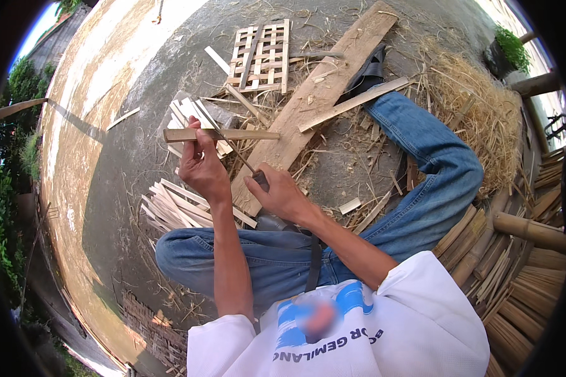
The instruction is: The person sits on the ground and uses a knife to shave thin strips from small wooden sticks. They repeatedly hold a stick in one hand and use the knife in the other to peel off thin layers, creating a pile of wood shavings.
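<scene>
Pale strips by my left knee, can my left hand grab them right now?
Probably not while your left hand holds that flat strip; otherwise the pale strips lie close by, mostly uncovered.

Left hand [204,169], left side: open passage over floor [122,173]; slats [172,204] obstruct beside the wrist. Across fingertips: strip [248,134], obstructing. Between hands: knife [240,155], barring direct passage. Right hand [286,195], ahead: low plank [311,97]; rightward: leg [443,147], barrier.

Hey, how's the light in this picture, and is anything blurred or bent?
Head view: glaring sunlit ground at upper left; head view: left hand and right hand in shade, clearly readable; head view: blurred patch on the white shirt; head view: fisheye bending, dark corners.
</scene>
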### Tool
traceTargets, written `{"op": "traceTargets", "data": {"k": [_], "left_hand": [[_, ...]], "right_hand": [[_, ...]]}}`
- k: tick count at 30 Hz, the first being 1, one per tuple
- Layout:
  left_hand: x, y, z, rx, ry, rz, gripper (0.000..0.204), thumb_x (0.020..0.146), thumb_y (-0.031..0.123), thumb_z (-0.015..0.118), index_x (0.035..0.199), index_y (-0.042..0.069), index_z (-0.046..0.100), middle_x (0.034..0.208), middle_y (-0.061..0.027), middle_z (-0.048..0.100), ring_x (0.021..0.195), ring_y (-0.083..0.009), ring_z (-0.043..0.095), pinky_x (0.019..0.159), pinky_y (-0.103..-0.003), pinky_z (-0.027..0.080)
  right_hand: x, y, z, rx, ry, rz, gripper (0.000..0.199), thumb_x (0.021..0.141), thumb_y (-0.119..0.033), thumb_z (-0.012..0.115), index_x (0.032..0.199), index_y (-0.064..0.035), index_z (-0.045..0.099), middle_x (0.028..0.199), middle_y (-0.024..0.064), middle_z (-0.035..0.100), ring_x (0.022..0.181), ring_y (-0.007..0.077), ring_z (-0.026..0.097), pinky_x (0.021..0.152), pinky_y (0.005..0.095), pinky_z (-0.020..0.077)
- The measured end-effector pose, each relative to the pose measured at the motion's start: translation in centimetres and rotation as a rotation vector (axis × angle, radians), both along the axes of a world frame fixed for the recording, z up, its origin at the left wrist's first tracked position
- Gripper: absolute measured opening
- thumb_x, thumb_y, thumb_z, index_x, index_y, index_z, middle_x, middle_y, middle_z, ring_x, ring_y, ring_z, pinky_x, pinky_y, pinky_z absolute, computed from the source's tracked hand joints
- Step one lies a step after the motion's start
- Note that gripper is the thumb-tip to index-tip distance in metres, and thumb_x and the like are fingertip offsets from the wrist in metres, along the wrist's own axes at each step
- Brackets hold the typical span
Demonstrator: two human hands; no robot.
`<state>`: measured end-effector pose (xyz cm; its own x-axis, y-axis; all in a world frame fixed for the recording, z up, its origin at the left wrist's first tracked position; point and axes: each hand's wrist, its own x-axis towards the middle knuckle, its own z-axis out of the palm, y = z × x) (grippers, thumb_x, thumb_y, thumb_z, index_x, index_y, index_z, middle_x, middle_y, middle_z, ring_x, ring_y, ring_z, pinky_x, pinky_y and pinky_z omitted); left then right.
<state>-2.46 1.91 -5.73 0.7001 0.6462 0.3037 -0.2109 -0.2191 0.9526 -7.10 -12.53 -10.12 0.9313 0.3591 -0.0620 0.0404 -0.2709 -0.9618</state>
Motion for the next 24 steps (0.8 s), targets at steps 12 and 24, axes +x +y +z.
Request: {"op": "traceTargets", "data": {"k": [12,24], "left_hand": [[0.0,0.9,0.4,-0.147,-0.027,0.029,0.025,0.103,0.008,0.060,0.123,-0.004,0.069,0.132,-0.0140,0.067,0.113,-0.0190,0.068,0.088,-0.031,0.063],[0.1,0.7,-0.4,-0.056,-0.004,0.038,0.025,0.103,0.009,0.060,0.124,-0.003,0.068,0.126,-0.0140,0.069,0.115,-0.0221,0.068,0.090,-0.038,0.064]], "right_hand": [[0.2,-1.9,-8.2,-0.125,0.403,-0.094,0.041,0.098,-0.036,0.063,0.094,0.0034,0.056,0.069,0.0262,0.065,0.071,0.0456,0.069,0.065,0.0521,0.0521],[0.7,-2.9,-12.8,-0.362,0.229,-0.274,0.055,0.098,-0.044,0.059,0.093,0.0099,0.065,0.075,0.0316,0.067,0.076,0.0461,0.070,0.070,0.0513,0.0520]]}}
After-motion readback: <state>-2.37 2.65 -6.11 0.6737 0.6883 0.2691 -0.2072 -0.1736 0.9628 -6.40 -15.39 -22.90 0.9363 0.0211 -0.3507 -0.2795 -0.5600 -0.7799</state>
